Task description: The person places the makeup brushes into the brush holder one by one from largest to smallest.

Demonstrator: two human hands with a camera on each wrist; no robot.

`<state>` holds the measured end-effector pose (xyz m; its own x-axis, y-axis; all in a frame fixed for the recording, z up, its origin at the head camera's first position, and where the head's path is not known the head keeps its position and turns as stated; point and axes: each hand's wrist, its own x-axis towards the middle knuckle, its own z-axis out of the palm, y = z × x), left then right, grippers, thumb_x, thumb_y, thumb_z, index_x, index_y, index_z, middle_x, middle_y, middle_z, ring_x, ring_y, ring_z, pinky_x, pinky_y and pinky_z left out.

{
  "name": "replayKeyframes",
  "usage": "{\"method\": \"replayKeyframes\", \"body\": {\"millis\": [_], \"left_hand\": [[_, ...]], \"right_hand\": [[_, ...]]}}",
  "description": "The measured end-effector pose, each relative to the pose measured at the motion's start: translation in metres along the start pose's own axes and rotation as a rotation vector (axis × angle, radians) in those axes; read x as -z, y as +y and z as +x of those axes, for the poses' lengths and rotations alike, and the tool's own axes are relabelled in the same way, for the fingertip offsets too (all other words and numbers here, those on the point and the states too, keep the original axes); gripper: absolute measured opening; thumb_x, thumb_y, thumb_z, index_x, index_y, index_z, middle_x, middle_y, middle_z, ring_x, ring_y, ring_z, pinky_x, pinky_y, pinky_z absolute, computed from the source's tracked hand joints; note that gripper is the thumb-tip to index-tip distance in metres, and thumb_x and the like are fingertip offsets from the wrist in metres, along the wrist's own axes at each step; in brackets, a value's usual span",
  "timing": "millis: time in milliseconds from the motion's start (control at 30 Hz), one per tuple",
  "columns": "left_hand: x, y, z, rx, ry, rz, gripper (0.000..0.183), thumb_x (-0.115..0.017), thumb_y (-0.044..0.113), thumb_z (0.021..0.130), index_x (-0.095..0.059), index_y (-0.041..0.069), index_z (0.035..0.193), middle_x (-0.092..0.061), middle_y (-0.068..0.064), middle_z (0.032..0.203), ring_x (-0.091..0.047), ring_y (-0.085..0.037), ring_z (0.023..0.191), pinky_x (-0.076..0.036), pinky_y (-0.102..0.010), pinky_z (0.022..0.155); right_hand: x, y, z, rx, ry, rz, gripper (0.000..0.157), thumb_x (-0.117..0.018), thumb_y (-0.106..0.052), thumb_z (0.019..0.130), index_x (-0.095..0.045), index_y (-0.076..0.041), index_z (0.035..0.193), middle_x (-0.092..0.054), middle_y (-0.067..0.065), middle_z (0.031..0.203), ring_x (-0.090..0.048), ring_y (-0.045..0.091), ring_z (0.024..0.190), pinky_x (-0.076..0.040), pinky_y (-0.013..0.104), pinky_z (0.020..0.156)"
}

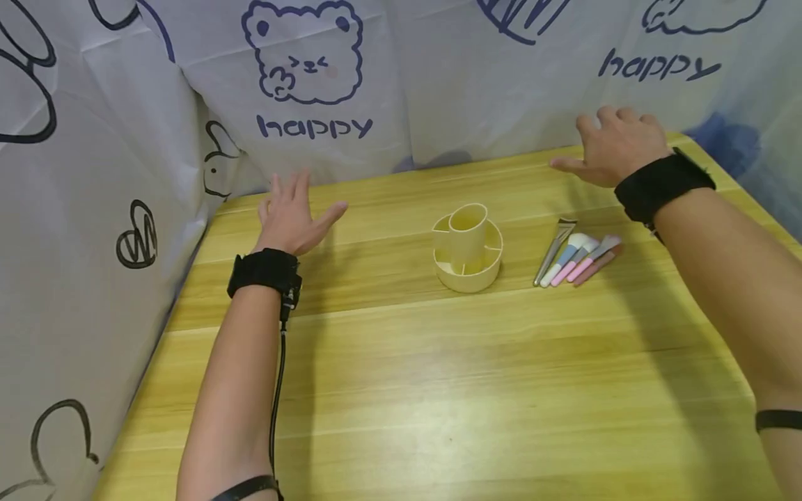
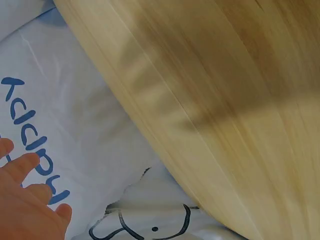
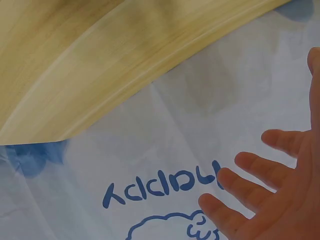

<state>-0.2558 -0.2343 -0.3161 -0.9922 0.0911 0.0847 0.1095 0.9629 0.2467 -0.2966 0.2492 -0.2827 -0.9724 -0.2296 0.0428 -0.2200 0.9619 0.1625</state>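
Observation:
A cream round holder (image 1: 466,250) with a taller tube (image 1: 468,233) and low dividers stands upright on the wooden table. To its right lie several makeup brushes (image 1: 579,263) side by side, some with pink handles, one with a flat metallic head. My left hand (image 1: 289,217) is over the far left part of the table, fingers spread, holding nothing. Over the far right corner, beyond the brushes, my right hand (image 1: 617,146) is stretched out with spread fingers and holds nothing. Both wrist views show straight, separated fingers of the left hand (image 2: 32,200) and right hand (image 3: 272,185).
White cloth (image 1: 438,76) with blue drawings and "happy" lettering hangs behind the table (image 1: 401,390) and along its left side. Black bands (image 1: 266,271) wrap both wrists, and a cable (image 1: 279,390) runs down along the left forearm.

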Motion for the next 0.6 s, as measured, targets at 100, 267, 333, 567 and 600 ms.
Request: {"method": "replayKeyframes", "body": {"millis": [100, 267, 333, 567, 600], "left_hand": [[-0.004, 0.002, 0.000, -0.001, -0.011, -0.057, 0.098, -0.034, 0.079, 0.085, -0.002, 0.020, 0.157, -0.005, -0.008, 0.161, 0.018, -0.030, 0.143, 0.002, -0.063, 0.112], [-0.012, 0.011, 0.000, -0.009, -0.045, -0.216, 0.098, -0.038, 0.078, 0.084, -0.002, 0.023, 0.156, -0.003, -0.004, 0.161, 0.014, -0.027, 0.144, 0.001, -0.062, 0.112], [-0.014, 0.017, 0.001, -0.024, -0.057, -0.268, 0.098, -0.040, 0.077, 0.084, -0.003, 0.023, 0.156, -0.005, -0.003, 0.161, 0.007, -0.028, 0.145, -0.004, -0.059, 0.114], [-0.029, 0.037, 0.000, -0.084, -0.131, -0.323, 0.098, -0.044, 0.076, 0.083, -0.003, 0.025, 0.156, -0.016, -0.004, 0.159, -0.016, -0.026, 0.144, -0.021, -0.050, 0.114], [-0.032, 0.040, -0.001, -0.090, -0.141, -0.320, 0.098, -0.045, 0.076, 0.083, -0.004, 0.025, 0.156, -0.017, -0.005, 0.159, -0.017, -0.026, 0.144, -0.022, -0.050, 0.114]], "right_hand": [[-0.001, -0.001, 0.001, -0.001, -0.007, -0.003, 0.103, -0.027, -0.078, 0.088, -0.029, 0.010, 0.141, -0.030, 0.039, 0.137, -0.028, 0.058, 0.122, -0.027, 0.072, 0.098], [-0.002, -0.001, 0.002, 0.004, -0.007, 0.001, 0.105, -0.027, -0.079, 0.087, -0.031, 0.012, 0.139, -0.033, 0.039, 0.133, -0.031, 0.059, 0.118, -0.028, 0.072, 0.097], [-0.003, -0.001, 0.002, 0.006, -0.007, 0.003, 0.105, -0.027, -0.079, 0.087, -0.032, 0.012, 0.138, -0.034, 0.039, 0.132, -0.032, 0.059, 0.117, -0.028, 0.072, 0.096], [-0.004, -0.005, 0.001, 0.012, -0.046, -0.002, 0.106, -0.027, -0.079, 0.087, -0.038, 0.016, 0.133, -0.036, 0.039, 0.129, -0.034, 0.059, 0.115, -0.030, 0.073, 0.094], [-0.004, -0.005, 0.001, 0.013, -0.056, -0.003, 0.105, -0.028, -0.079, 0.087, -0.039, 0.016, 0.132, -0.036, 0.039, 0.128, -0.035, 0.059, 0.115, -0.030, 0.073, 0.093]]}}
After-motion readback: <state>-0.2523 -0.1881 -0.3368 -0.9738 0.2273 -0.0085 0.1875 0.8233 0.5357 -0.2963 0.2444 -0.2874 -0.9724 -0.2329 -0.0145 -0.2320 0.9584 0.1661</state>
